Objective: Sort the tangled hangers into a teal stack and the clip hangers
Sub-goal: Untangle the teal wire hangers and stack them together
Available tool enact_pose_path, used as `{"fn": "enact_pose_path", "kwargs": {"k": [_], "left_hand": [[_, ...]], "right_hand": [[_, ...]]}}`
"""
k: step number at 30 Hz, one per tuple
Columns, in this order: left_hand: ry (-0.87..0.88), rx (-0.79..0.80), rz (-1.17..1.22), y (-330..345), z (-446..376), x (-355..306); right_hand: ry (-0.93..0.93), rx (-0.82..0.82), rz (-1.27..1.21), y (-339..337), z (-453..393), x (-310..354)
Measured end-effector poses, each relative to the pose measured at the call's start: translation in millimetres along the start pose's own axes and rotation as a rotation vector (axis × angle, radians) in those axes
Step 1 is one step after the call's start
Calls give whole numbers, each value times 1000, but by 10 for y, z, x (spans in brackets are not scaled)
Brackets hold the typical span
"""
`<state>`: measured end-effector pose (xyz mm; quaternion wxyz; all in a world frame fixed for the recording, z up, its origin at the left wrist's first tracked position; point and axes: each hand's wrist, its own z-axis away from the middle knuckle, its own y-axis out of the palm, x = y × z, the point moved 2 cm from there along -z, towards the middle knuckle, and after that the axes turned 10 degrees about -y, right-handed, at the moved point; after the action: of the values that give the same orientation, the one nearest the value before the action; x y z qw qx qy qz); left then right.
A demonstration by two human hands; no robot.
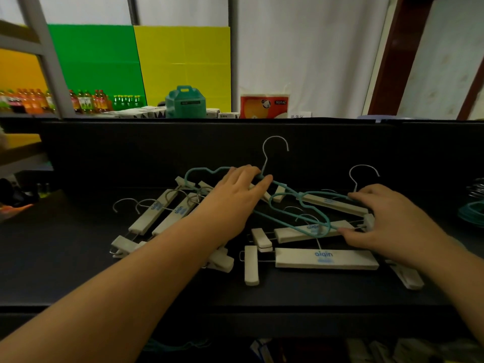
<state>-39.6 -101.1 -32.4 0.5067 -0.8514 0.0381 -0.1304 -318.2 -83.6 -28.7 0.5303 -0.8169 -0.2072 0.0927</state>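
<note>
Teal wire hanger (288, 205) gripped by left hand (235, 189), right hand (387, 221)

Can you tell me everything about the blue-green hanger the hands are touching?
The teal hanger is thin wire, apparently coated in teal, with wavy shoulders and a bare silver hook pointing away from the person. It lies roughly flat on top of the white clip hangers, tangled among them on the black table. The left hand grips it near the hook's base; the right hand holds its right end.
</note>
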Motion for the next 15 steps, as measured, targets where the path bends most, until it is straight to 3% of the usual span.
{"fn": "enact_pose_path", "kwargs": {"k": [7,15], "left_hand": [[11,-41,22,-59,-12,-36],[-106,369,208,-151,-159,147]], "right_hand": [[18,14,11,-5,-34,-34],[-9,48,-8,56,-157,-53]]}}
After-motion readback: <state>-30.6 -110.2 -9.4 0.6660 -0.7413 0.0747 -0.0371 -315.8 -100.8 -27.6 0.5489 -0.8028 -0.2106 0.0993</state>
